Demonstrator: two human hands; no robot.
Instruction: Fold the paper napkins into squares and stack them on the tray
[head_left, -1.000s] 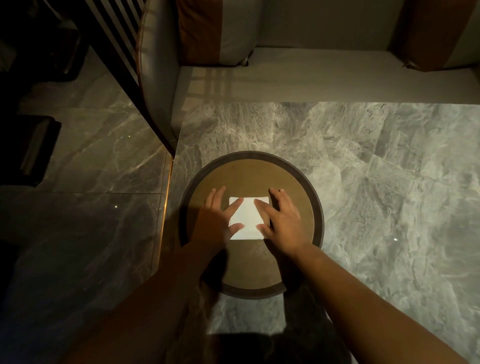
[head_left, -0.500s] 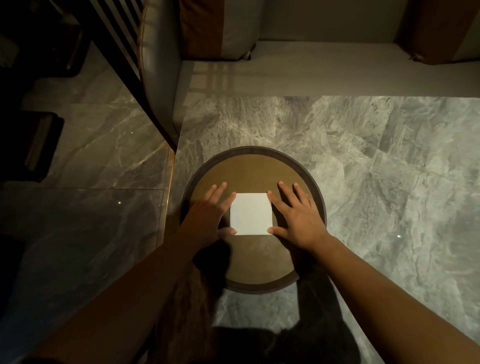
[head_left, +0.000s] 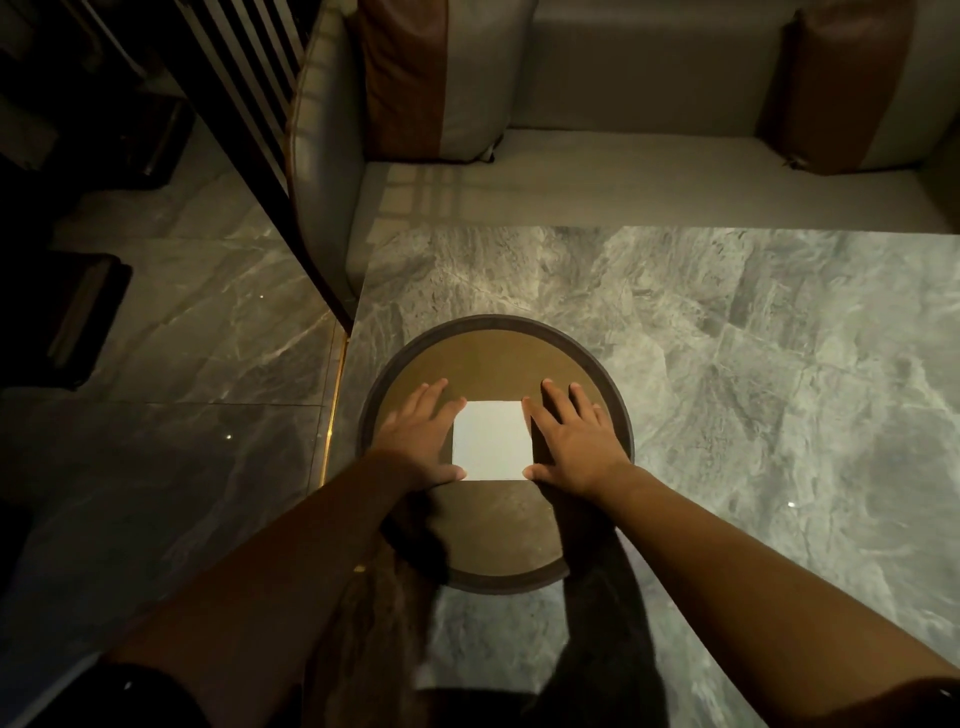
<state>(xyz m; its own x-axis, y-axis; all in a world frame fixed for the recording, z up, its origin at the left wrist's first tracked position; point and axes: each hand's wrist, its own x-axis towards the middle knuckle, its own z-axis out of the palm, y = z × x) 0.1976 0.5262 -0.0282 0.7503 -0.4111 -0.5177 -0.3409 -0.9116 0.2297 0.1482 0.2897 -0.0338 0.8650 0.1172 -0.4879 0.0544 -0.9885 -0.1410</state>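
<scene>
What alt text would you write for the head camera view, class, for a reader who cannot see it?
A white folded napkin lies square on a round brown tray, with the left hand and right hand flat on the tray at its two sides. The tray sits on a grey marble table before a cushioned sofa.

A grey marble tabletop (head_left: 753, 389) with pale veining fills the lit right side, its left edge trimmed in brass. Beyond it stands a cream sofa (head_left: 623, 187) with two brown-and-cream cushions (head_left: 431, 78). To the left lies a dim, glossy marble floor (head_left: 182, 338).
</scene>
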